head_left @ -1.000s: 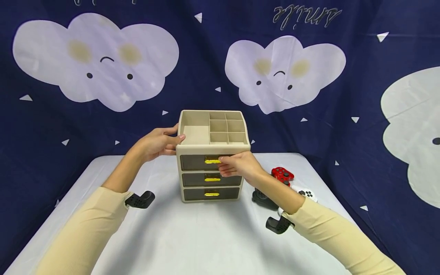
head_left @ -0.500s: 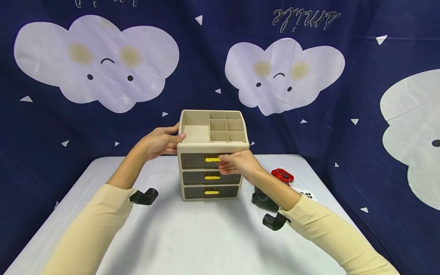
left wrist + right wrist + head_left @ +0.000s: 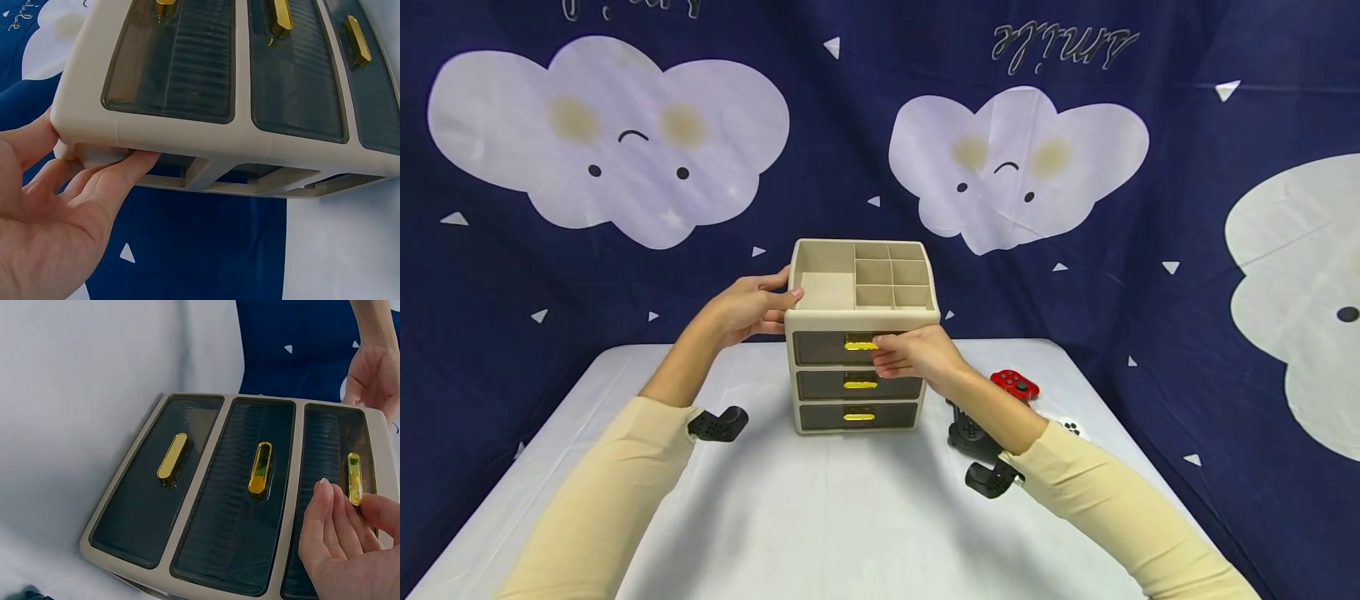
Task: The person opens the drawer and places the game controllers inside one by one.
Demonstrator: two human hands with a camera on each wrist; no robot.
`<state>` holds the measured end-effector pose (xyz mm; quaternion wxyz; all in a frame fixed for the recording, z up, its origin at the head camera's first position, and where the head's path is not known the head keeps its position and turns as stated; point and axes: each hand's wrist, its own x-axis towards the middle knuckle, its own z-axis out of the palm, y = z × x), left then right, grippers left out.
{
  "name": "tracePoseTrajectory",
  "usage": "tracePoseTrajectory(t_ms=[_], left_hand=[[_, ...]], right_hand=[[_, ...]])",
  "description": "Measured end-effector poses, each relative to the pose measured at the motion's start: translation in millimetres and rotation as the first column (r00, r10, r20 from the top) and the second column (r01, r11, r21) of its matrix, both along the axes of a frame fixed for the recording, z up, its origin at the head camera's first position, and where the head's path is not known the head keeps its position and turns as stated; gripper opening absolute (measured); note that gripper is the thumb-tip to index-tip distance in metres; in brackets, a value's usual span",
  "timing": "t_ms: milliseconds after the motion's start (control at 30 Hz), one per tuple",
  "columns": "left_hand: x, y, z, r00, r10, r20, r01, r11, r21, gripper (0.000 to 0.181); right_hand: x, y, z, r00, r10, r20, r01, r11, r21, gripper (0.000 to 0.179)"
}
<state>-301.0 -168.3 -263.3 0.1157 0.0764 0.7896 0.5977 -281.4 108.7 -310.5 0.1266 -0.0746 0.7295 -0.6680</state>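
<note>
A cream desktop drawer organizer (image 3: pixel 865 319) stands upright on the white table, its three dark see-through drawers all closed. Open compartments of different sizes divide its top. My left hand (image 3: pixel 741 310) grips the upper left side, thumb over the top rim and fingers against the side wall; the left wrist view shows the fingers (image 3: pixel 103 187) at the side openings. My right hand (image 3: pixel 925 354) pinches the right end of the top drawer's gold handle (image 3: pixel 354 478) between thumb and fingers. Below it are the gold handles of the middle drawer (image 3: pixel 861 383) and bottom drawer (image 3: pixel 859 416).
Right of the organizer, partly behind my right forearm, lie a red game controller (image 3: pixel 1015 384), a black one (image 3: pixel 967 433) and a mostly hidden white one (image 3: pixel 1071 426). A dark blue cloth with clouds (image 3: pixel 610 142) hangs behind the white table (image 3: pixel 805 517).
The organizer appears slightly farther back on the table, and both hands have kept their hold on it. The right forearm has shifted a little left. The top drawer stays closed.
</note>
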Motion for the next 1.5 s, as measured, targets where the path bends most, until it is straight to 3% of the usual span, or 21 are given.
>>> tracePoseTrajectory(t_ms=[333, 900, 1500], left_hand=[[0.0, -2.6, -1.9, 1.000, -0.008, 0.013, 0.008, 1.000, 0.025, 0.075], [2.0, -3.5, -0.8, 1.000, -0.017, 0.005, 0.017, 0.999, 0.049, 0.074], [4.4, -1.9, -4.4, 1.000, -0.006, -0.002, 0.006, 0.999, 0.052, 0.073]], right_hand=[[8.7, -0.7, 0.0, 1.000, 0.008, 0.003, -0.008, 1.000, -0.005, 0.029], [72.8, 12.8, -3.3, 0.999, 0.036, 0.005, -0.036, 0.999, 0.035, 0.032], [108.0, 18.4, -5.1, 0.994, 0.089, -0.058, -0.088, 0.996, 0.013, 0.036]])
